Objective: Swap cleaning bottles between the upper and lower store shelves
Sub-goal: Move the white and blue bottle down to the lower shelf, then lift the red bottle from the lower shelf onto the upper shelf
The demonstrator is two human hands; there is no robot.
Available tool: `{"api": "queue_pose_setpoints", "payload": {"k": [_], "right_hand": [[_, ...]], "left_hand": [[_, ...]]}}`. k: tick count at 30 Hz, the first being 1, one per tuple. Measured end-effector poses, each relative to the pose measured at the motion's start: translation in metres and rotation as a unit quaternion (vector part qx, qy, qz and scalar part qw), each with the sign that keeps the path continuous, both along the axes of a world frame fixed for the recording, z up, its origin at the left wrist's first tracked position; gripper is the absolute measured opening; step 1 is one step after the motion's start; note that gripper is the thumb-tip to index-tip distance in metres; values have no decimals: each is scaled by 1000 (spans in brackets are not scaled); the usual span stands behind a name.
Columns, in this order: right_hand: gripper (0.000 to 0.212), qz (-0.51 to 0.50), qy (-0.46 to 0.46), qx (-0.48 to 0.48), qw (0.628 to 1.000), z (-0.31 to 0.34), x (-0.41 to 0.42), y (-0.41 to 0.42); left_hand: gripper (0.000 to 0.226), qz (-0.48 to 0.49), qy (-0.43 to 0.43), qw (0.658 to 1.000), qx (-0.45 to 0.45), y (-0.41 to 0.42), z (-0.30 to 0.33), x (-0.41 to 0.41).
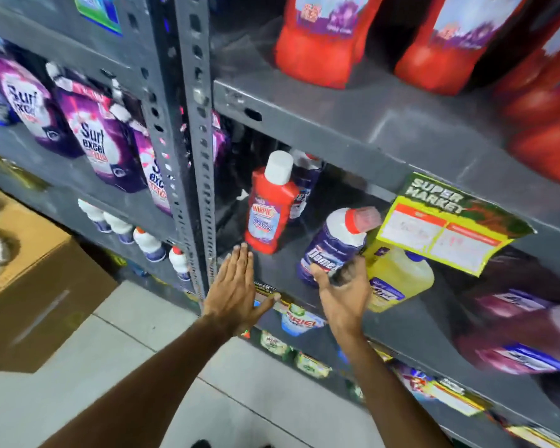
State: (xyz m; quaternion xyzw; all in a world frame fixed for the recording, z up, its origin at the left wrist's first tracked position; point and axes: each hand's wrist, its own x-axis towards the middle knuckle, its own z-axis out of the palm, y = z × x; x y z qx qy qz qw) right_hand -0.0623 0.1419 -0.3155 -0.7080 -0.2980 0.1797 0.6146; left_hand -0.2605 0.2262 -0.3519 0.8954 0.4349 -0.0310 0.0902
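Note:
A small red Harpic bottle with a white cap stands on the lower shelf. My left hand is flat and open just below it, fingertips near its base. To the right leans a purple Domex bottle with a red-and-white cap. My right hand is at its base, fingers curled and blurred; a grip on it is unclear. Big red bottles line the upper shelf.
A yellow bottle stands right of the Domex, under a hanging Super Market price tag. Purple Surf Excel pouches fill the left bay behind a grey upright post. A cardboard box sits on the tiled floor at left.

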Motion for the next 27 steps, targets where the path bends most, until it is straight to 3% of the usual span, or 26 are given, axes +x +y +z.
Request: {"api": "queue_pose_setpoints", "payload": {"k": [19,23,27], "right_hand": [[66,-16,11,4,1000,-18,9,29],[53,-76,-73,0,994,-26,-31,4],[39,-20,-92,-13,995,-27,-65,-1]], "left_hand": [[110,8,-8,1000,8,3,-11,7],[110,8,-6,1000,6,3,-14,5],[108,1,-12,1000,2,3,-12,4]]}}
